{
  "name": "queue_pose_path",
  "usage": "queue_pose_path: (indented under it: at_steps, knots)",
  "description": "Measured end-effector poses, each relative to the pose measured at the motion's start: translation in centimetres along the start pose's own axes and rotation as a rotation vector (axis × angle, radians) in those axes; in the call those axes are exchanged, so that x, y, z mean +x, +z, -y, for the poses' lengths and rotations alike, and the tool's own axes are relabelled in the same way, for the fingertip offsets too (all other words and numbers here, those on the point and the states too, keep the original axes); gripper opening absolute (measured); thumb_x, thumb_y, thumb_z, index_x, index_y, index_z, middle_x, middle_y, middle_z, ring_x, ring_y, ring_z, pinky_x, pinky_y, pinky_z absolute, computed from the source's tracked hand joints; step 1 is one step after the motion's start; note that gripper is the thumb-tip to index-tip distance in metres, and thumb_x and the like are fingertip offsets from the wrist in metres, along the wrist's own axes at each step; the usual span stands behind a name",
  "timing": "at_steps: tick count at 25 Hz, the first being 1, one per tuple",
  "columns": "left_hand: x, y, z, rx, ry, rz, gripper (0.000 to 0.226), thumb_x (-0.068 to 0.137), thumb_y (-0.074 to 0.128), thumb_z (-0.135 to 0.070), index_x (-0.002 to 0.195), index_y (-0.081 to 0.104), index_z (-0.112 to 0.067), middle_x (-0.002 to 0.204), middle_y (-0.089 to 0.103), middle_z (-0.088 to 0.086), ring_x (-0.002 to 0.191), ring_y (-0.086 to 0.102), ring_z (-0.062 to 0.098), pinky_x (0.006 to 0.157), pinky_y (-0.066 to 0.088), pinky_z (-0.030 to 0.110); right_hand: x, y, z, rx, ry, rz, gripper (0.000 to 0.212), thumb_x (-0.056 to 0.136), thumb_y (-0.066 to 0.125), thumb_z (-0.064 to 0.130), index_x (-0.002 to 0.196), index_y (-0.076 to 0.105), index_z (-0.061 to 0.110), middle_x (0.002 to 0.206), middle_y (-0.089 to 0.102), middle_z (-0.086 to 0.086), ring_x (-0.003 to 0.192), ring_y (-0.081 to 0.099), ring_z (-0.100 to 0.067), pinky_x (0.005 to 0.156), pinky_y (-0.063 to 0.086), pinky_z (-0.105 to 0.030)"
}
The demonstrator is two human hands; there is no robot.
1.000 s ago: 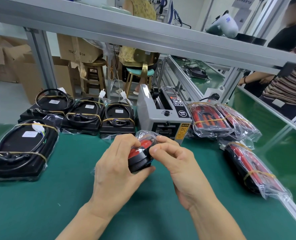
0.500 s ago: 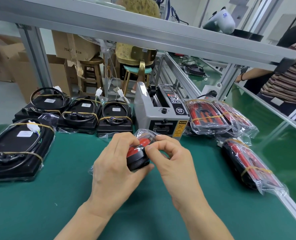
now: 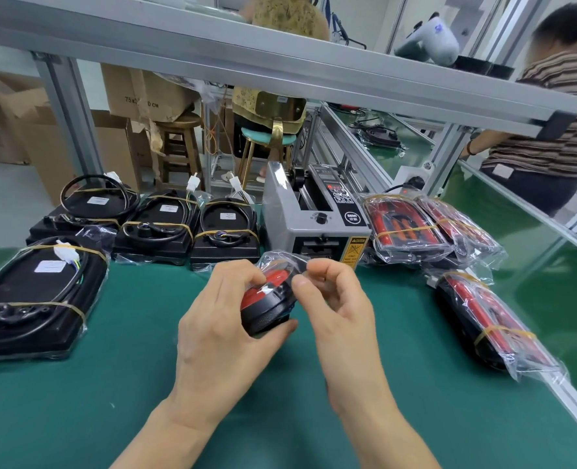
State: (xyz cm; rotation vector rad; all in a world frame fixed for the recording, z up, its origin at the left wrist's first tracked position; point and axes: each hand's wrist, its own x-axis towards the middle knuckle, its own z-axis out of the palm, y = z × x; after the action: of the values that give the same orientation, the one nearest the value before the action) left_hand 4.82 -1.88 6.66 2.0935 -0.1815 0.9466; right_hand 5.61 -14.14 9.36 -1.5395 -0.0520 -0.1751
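The left hand point(image 3: 219, 336) grips a bagged lamp point(image 3: 266, 299) above the mat point(image 3: 111, 401); the right hand point(image 3: 341, 306) pinches its bag. Just behind stands a dispenser point(image 3: 310, 225), flanked by 4 black units point(image 3: 36, 292) and 3 bagged lamps point(image 3: 405, 228).

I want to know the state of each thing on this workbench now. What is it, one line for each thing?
left hand, grips the red-and-black lamp.
right hand, pinches the clear bag at its top.
red-and-black lamp, held tilted, inside the clear bag.
tape dispenser, red display lit.
bagged red lamps, lying flat, bound with rubber bands.
black units, cables coiled on top, bound with rubber bands.
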Motion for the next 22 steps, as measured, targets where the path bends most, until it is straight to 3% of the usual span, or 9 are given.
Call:
queue_pose_path:
  at_steps: [4, 6, 11, 14, 16, 18, 22]
  knots:
    - [0.0, 0.0, 0.1, -0.002, -0.007, -0.013, 0.049, 0.059, 0.079, -0.033, 0.098, 0.051, -0.024, 0.097, 0.053, -0.013, 0.083, 0.057, 0.011, 0.068, 0.047, 0.03, 0.3, -0.6, 0.8, -0.234, -0.124, 0.097, 0.019, 0.085, 0.07, 0.014, 0.088, 0.074, 0.032, 0.113, 0.058, 0.015, 0.109, 0.057, -0.004, 0.093, 0.043, -0.018]
    - [0.0, -0.1, 0.1, -0.001, -0.004, -0.007, 0.049, 0.059, 0.079, -0.033, 0.098, 0.051, -0.024, 0.097, 0.054, -0.013, 0.082, 0.058, 0.012, 0.066, 0.047, 0.032, 0.7, -1.0, 1.4, -0.379, -0.18, 0.142, 0.017, 0.084, 0.071, 0.018, 0.088, 0.075, 0.033, 0.117, 0.054, 0.015, 0.115, 0.05, 0.002, 0.095, 0.035, -0.009]
    - [-0.1, 0.0, 0.2, 0.0, 0.014, 0.018, 0.047, 0.059, 0.079, -0.03, 0.098, 0.053, -0.022, 0.097, 0.054, -0.014, 0.079, 0.058, 0.013, 0.065, 0.048, 0.032, 2.0, -1.7, 3.1, -0.537, -0.177, 0.269, 0.015, 0.081, 0.076, 0.017, 0.077, 0.073, 0.032, 0.116, 0.053, 0.017, 0.115, 0.048, 0.002, 0.096, 0.032, -0.006]
    - [-0.1, 0.0, 0.2, -0.003, 0.012, 0.032, 0.048, 0.058, 0.078, -0.03, 0.098, 0.052, -0.023, 0.097, 0.054, -0.015, 0.078, 0.056, 0.011, 0.067, 0.047, 0.029, 2.5, -1.9, 3.3, -0.513, -0.107, 0.301, 0.013, 0.082, 0.074, 0.016, 0.072, 0.073, 0.024, 0.114, 0.053, 0.017, 0.105, 0.05, 0.01, 0.087, 0.032, -0.004]
    - [0.0, 0.0, 0.1, -0.001, 0.006, 0.033, 0.048, 0.058, 0.078, -0.03, 0.098, 0.051, -0.025, 0.097, 0.054, -0.015, 0.078, 0.056, 0.011, 0.068, 0.046, 0.028, 2.5, -1.9, 3.2, -0.404, -0.015, 0.336, 0.018, 0.085, 0.071, 0.014, 0.069, 0.072, 0.023, 0.113, 0.054, 0.016, 0.094, 0.052, 0.011, 0.085, 0.037, -0.011]
    - [0.0, 0.0, 0.1, 0.002, 0.002, 0.031, 0.049, 0.058, 0.078, -0.03, 0.098, 0.051, -0.025, 0.098, 0.054, -0.016, 0.078, 0.056, 0.011, 0.068, 0.046, 0.027, 2.4, -1.9, 3.1, -0.277, 0.061, 0.366, 0.022, 0.086, 0.068, 0.012, 0.066, 0.071, 0.022, 0.112, 0.055, 0.014, 0.094, 0.054, 0.008, 0.086, 0.039, -0.017]
    - [0.0, 0.0, 0.0, 0.007, 0.001, 0.031, 0.05, 0.057, 0.078, -0.03, 0.098, 0.051, -0.025, 0.098, 0.054, -0.015, 0.079, 0.057, 0.012, 0.068, 0.047, 0.03, 2.4, -1.8, 3.2, -0.215, 0.104, 0.37, 0.03, 0.087, 0.065, 0.012, 0.061, 0.071, 0.024, 0.113, 0.056, 0.011, 0.096, 0.055, 0.01, 0.084, 0.037, -0.012]
